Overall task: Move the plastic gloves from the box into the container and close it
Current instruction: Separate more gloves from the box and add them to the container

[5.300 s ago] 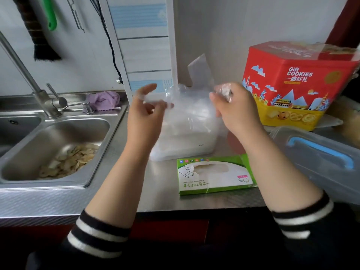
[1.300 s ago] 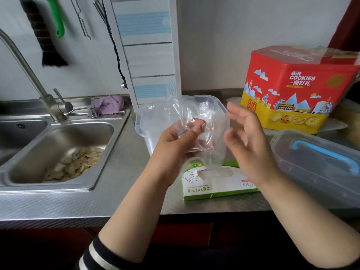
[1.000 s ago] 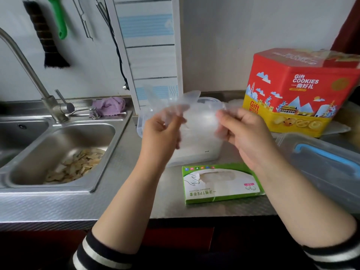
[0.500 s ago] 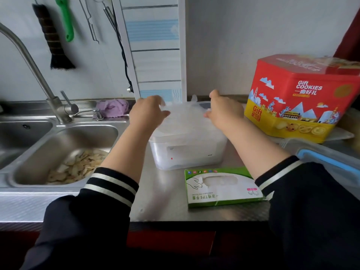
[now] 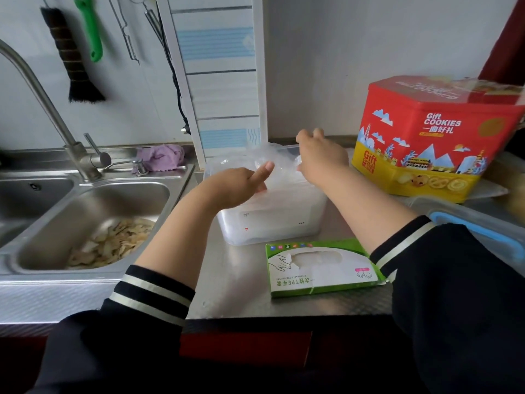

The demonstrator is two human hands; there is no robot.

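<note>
While both hands are over the translucent white rectangular plastic container [image 5: 270,214], the thin clear plastic gloves [image 5: 272,163] sit bunched at its open top, puffed above the rim – that's the risk. Left hand [image 5: 238,186] is at the container's near-left rim, thumb out, fingers curled under and apparently touching the film; whether it grips the film I can't tell. Right hand [image 5: 321,160] is over the container's far-right corner, fingers bent down onto the film – real pinch or just pressing, can't tell. The film is springy and slippery, so I'd expect it to rebound or spill over the rim once released. The clear lid with blue handle [image 5: 480,234] lies right of the container, not yet on; trapped film would likely stop it seating. The flat green-and-white cardboard glove box [image 5: 321,268] lies just in front of the container, more gloves visible through its slot, so transfer looks unfinished.
</note>
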